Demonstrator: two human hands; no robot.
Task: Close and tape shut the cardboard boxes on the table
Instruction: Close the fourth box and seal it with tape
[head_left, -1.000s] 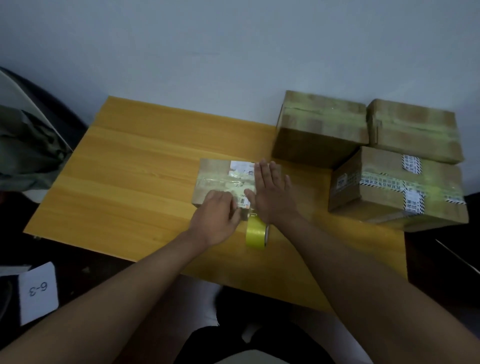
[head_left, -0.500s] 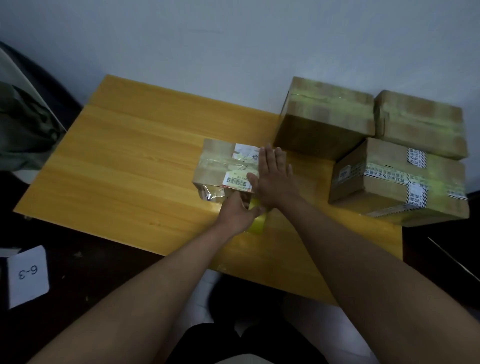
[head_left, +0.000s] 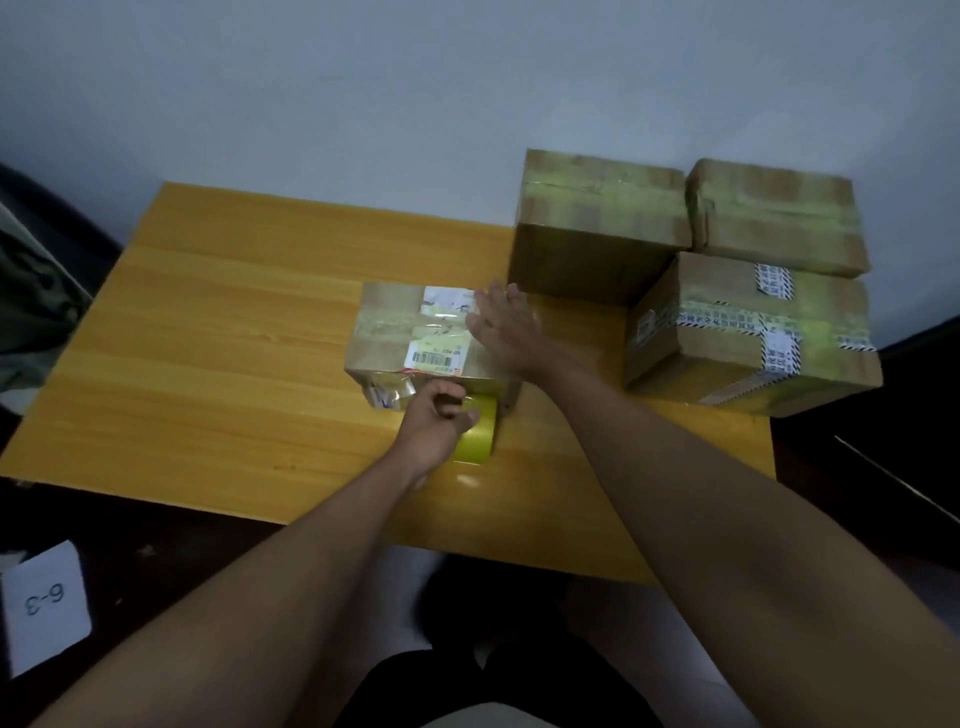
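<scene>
Here the counter (head_left: 208, 322) carried everything: three taped boxes (head_left: 748, 332) stacked and huddled at my far right against the wall, and the small box (head_left: 410, 338) I was working on near the middle, just in front of me. My right hand (head_left: 506, 332) lay flat, fingers straight, pressing on the right part of that box's top. My left hand (head_left: 434, 428) was curled round the yellow tape roll (head_left: 475, 436), which stood on edge on the counter, touching the box's near face. So the box sat under my right palm and just beyond my left grip. To do this well, I judged I should keep the flat hand bearing down so the flaps stayed shut and the box didn't slide, then draw the roll taut along the seam, rubbing the strip down before tearing. A card marked 6-3 (head_left: 44, 605) lay on the floor at my left.
</scene>
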